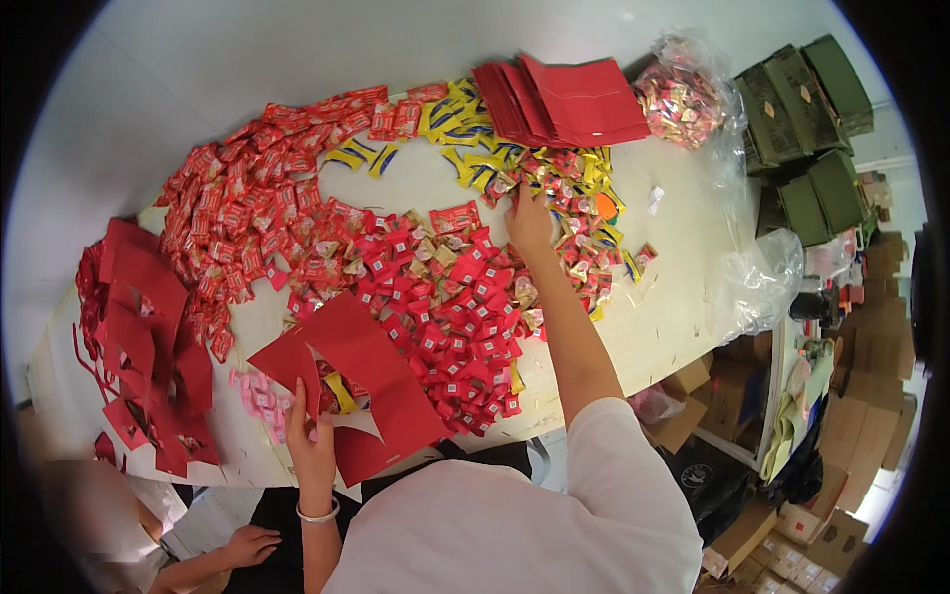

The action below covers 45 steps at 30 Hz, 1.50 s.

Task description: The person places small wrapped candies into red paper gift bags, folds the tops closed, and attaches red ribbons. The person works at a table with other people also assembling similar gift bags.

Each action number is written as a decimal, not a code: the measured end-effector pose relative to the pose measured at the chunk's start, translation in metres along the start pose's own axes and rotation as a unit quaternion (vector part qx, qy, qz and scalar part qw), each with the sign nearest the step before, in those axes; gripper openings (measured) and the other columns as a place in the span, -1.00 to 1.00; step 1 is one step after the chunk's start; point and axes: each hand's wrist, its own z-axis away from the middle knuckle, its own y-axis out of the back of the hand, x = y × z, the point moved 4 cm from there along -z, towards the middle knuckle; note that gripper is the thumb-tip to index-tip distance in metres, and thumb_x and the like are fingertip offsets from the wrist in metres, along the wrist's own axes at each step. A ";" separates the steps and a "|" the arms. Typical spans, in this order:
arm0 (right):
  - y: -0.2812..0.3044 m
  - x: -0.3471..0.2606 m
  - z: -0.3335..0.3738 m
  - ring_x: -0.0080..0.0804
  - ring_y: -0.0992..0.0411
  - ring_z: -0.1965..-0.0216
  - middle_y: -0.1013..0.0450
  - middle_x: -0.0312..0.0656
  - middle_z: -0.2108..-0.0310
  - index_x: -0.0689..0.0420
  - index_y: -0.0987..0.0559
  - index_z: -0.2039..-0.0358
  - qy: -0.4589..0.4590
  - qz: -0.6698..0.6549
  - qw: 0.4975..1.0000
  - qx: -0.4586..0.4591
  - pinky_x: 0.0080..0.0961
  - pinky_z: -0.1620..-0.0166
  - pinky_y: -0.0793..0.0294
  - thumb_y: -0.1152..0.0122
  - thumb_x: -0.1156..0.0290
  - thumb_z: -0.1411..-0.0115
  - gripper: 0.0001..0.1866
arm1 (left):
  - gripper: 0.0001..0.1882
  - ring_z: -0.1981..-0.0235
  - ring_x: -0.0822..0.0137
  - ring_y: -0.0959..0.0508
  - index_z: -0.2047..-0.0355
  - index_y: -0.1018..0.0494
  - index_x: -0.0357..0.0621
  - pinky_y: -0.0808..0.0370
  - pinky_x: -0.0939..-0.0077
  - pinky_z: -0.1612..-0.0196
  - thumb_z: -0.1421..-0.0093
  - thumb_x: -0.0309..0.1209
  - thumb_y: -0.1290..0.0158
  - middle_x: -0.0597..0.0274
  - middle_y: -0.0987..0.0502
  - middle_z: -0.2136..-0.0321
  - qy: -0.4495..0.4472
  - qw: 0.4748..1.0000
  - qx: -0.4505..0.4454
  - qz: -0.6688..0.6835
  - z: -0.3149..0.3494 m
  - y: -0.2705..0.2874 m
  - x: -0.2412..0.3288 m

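My left hand [310, 450], with a bangle at the wrist, grips the near-left edge of an open red paper gift box [398, 394]. Inside the box's opening lie a yellow packet [341, 392] and some red wrapped pieces. Farther out, my right hand [529, 216] reaches into the pile, its fingers closed low among small red-and-gold wrapped candies [569, 203]; whatever is between the fingertips is hidden. Yellow-and-blue packets [465, 124] lie beyond that hand. Between my arms spreads a heap of red wrapped candies [460, 327].
Red packets [247, 198] heap at the left. Folded red boxes [564, 99] are stacked at the back; more assembled ones [148, 337] stand at left. A clear bag of candies [683, 104] and green boxes [802, 119] are at right. Another person's hand [252, 544] rests at lower left.
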 end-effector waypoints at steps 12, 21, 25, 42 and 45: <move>0.042 -0.015 0.050 -0.09 -0.33 0.23 -0.37 0.04 0.31 0.22 -0.36 0.15 0.029 -0.201 0.965 0.164 -0.25 0.18 -0.32 -0.06 0.51 -0.05 -0.69 | -0.42 0.17 0.22 -0.36 -0.16 -0.21 -0.05 -0.38 0.51 0.18 -0.09 -0.47 -0.03 0.03 -0.33 0.18 -0.060 0.997 -0.009 -0.042 0.005 0.009 0.011; -0.018 0.017 0.007 0.09 -0.38 0.24 -0.32 0.11 0.24 0.08 -0.37 0.19 0.029 0.178 0.983 0.025 -0.11 0.22 -0.41 -0.06 0.35 -0.10 -0.75 | -0.41 0.22 0.27 -0.41 -0.16 -0.20 -0.09 -0.46 0.57 0.26 -0.08 -0.52 -0.01 0.02 -0.32 0.15 -0.036 0.999 0.016 -0.034 0.042 0.056 -0.029; 0.009 -0.002 0.024 -0.35 -0.43 0.39 -0.40 -0.09 0.38 0.17 -0.40 0.19 0.011 -0.242 0.965 0.098 -0.41 0.41 -0.39 -0.06 0.42 -0.14 -0.78 | -0.41 0.19 0.24 -0.41 -0.16 -0.20 -0.10 -0.46 0.52 0.21 -0.08 -0.49 -0.03 0.01 -0.32 0.15 -0.014 0.999 0.001 -0.038 0.030 0.039 -0.024; 0.107 -0.183 0.271 -0.11 -0.41 0.19 -0.39 -0.01 0.18 0.26 -0.42 0.17 0.286 -0.301 0.900 -0.135 -0.37 0.13 -0.41 -0.08 0.48 -0.08 -0.72 | -0.45 0.29 0.27 -0.41 -0.17 -0.19 -0.10 -0.39 0.48 0.21 -0.12 -0.42 0.03 0.03 -0.36 0.25 -0.044 0.998 -0.035 -0.014 0.027 -0.014 -0.035; 0.072 -0.128 0.224 -0.28 -0.41 0.35 -0.39 -0.11 0.38 0.26 -0.46 0.31 0.161 -0.333 0.929 -0.013 -0.45 0.26 -0.41 -0.02 0.62 -0.06 -0.85 | -0.46 0.28 0.42 -0.42 -0.17 -0.18 -0.19 -0.40 0.57 0.22 -0.14 -0.50 0.07 0.05 -0.39 0.17 0.009 0.997 -0.013 0.080 0.037 0.003 -0.042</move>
